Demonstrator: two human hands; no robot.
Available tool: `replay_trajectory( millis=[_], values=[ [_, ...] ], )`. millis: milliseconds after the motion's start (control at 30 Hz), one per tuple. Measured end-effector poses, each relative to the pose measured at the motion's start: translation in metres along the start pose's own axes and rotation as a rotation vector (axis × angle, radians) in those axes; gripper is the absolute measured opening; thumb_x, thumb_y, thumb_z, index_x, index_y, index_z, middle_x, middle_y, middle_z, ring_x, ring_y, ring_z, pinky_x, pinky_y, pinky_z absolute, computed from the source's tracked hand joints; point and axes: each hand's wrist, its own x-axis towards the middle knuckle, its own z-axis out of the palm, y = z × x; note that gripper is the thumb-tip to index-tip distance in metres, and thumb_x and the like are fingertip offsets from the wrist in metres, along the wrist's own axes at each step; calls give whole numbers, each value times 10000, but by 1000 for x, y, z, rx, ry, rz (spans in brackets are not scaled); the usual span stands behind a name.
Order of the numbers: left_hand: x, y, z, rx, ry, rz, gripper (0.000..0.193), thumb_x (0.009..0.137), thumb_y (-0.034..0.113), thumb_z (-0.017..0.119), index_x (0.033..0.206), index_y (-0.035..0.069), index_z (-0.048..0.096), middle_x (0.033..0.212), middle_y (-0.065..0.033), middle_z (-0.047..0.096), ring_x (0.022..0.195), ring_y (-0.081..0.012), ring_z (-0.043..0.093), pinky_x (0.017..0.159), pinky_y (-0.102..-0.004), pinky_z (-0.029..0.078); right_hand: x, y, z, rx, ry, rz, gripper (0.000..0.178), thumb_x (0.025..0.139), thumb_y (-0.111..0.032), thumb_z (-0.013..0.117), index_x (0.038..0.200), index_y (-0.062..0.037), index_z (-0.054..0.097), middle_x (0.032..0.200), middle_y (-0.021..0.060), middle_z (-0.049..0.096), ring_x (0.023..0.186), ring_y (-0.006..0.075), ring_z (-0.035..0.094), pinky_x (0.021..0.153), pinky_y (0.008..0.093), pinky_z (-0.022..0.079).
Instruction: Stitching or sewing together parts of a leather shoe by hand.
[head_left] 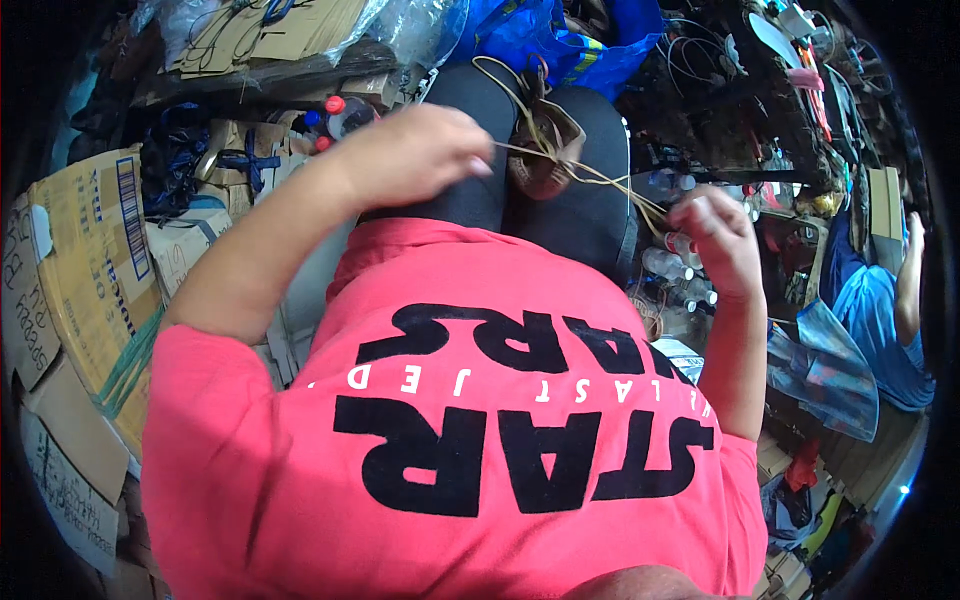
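Note:
A tan cord (602,180) is stretched between my hands above my lap. My left hand (440,150) is closed on one strand, on the left. On the right, my right hand (718,228), slightly blurred, has its fingers curled around the cord's other strands. Between my dark-clad thighs is a brown leather-like item (540,175), possibly a shoe; its kind is unclear. The cord crosses over it, and a loop rises at its far side.
Cardboard boxes (85,250) stand at the left. Ahead lies a blue plastic bag (560,45). Plastic bottles (668,265) are clustered right of my leg, and more bottles (345,115) stand left of it. A person in blue (880,320) is at the far right.

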Motion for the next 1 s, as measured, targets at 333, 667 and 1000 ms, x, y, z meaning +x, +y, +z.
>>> replay_trajectory(
  millis=[333, 667, 1000],
  values=[
    [-38, -46, -12, 173, 150, -233, 156, 790, 179, 649, 822, 27, 636, 795, -142, 617, 799, -311, 600, 724, -392, 473, -28, -34, -45, -92, -581, 355, 297, 875, -209, 620, 1050, 30, 642, 795, 48, 624, 692, 90, 520, 696, 250, 428],
    [-179, -110, -219, 765, 805, -1072, 454, 820, 517, 587, 1131, 193, 659, 1028, -84, 682, 943, -198, 636, 846, -322, 458, -198, 104, -243, -1486, 148, 1185, 269, 824, -327, 632, 1024, -159, 698, 1040, 148, 660, 977, 281, 631, 852, 392, 474],
    [34, -2, 46, -33, 295, -23, 390, 791, 122, 645, 1172, 86, 570, 1108, -132, 613, 1042, -301, 581, 895, -369, 471, 30, 45, 42, -157, -17, 143, 372, 885, -180, 634, 1205, -5, 565, 1014, 37, 623, 946, 87, 536, 882, 231, 402]
  ],
)
